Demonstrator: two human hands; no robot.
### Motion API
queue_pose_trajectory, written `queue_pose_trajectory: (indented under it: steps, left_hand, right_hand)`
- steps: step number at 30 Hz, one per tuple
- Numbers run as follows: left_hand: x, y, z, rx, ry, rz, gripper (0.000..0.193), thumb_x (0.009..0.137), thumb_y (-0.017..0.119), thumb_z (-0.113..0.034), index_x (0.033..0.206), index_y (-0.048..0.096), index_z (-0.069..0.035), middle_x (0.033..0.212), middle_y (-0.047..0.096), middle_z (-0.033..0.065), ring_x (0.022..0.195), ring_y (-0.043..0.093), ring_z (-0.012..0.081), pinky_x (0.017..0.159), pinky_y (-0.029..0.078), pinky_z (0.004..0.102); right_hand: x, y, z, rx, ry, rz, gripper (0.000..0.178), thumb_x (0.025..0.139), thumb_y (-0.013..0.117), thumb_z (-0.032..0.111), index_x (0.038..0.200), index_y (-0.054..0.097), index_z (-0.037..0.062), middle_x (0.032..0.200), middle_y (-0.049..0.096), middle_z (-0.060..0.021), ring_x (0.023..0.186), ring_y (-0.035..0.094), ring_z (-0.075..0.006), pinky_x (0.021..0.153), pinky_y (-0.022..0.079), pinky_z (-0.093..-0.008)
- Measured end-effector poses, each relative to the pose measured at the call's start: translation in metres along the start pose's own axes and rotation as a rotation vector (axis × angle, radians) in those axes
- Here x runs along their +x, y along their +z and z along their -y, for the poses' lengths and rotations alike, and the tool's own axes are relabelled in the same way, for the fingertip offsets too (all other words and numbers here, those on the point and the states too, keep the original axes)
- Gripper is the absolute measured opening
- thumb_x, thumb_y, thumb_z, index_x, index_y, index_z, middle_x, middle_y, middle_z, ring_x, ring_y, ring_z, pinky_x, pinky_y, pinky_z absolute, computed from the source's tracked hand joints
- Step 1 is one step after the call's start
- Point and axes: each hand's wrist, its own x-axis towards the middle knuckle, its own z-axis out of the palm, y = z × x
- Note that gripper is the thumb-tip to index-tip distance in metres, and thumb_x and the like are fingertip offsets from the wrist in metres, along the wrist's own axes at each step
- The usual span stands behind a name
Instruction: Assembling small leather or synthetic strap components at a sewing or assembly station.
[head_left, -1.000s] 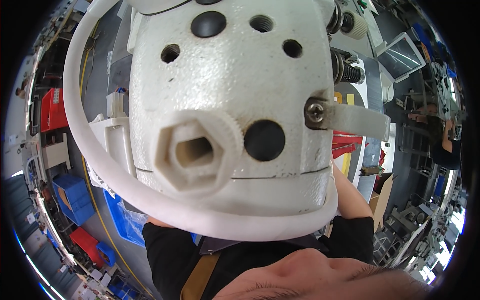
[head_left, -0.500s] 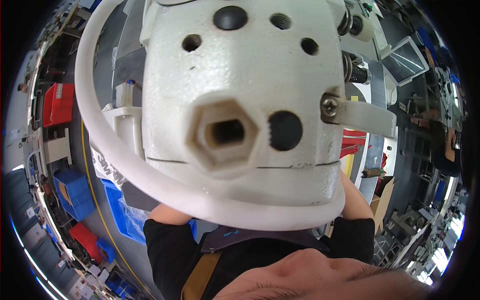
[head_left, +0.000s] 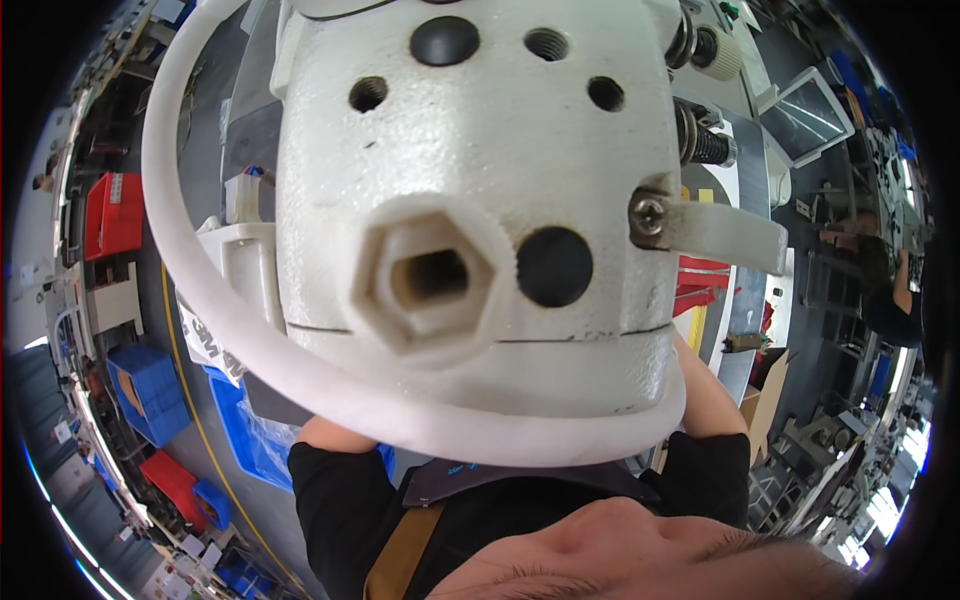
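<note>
A white sewing machine head (head_left: 450,170) fills the middle of the view and hides both my hands. On its face are a protruding hexagonal part (head_left: 375,285) with a slot, round black plugs and several threaded holes. A white lever (head_left: 735,235) is screwed to its right side, below spring-loaded knobs (head_left: 715,52). A thick white tube (head_left: 158,170) curves round its left and lower side. My left forearm (head_left: 335,436) and right forearm (head_left: 703,395) pass behind the machine, so what either hand touches cannot be seen.
Behind the lever, red parts (head_left: 700,285) lie on the worktable. A blue tray (head_left: 232,415) with clear plastic stands at lower left, a cardboard box (head_left: 768,395) at right. Red (head_left: 115,215) and blue bins (head_left: 150,395) stand farther left. Another person (head_left: 893,300) is at far right.
The machine head appears slightly farther left in the view, its hexagonal part a little lower. My forearms have barely shifted.
</note>
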Motion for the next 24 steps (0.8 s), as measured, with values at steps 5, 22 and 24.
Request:
queue_pose_trajectory:
  steps: [5, 22, 24]
  left_hand:
    - [0.007, 0.003, 0.002, -0.011, 0.020, 0.034, 0.036, 0.074, 0.070, -0.018, 0.107, 0.066, -0.001, 0.127, 0.055, 0.0196, 0.120, 0.051, 0.0318, 0.102, 0.042, 0.0417]
    - [0.024, 0.033, -0.019, 0.013, -0.092, 0.034, 0.036, 0.081, 0.066, -0.018, 0.112, 0.063, 0.000, 0.128, 0.054, 0.0178, 0.122, 0.050, 0.0266, 0.103, 0.040, 0.0386]
    - [0.008, 0.025, -0.020, 0.016, -0.118, 0.048, 0.036, 0.081, 0.066, -0.018, 0.112, 0.063, 0.000, 0.128, 0.054, 0.0176, 0.122, 0.050, 0.0265, 0.102, 0.040, 0.0383]
  right_hand:
    - [-0.003, 0.002, -0.006, 0.034, -0.002, -0.029, 0.033, 0.074, 0.060, 0.012, 0.105, 0.066, 0.0038, 0.109, 0.066, -0.0106, 0.107, 0.062, -0.0252, 0.093, 0.050, -0.0391]
    - [-0.003, 0.005, -0.004, 0.027, -0.028, -0.035, 0.034, 0.073, 0.058, 0.011, 0.105, 0.066, 0.0027, 0.113, 0.065, -0.0124, 0.108, 0.062, -0.0268, 0.095, 0.049, -0.0399]
    - [0.001, 0.004, -0.002, 0.042, -0.022, -0.036, 0.035, 0.073, 0.056, 0.012, 0.105, 0.067, 0.0021, 0.112, 0.065, -0.0126, 0.108, 0.062, -0.0271, 0.095, 0.049, -0.0400]
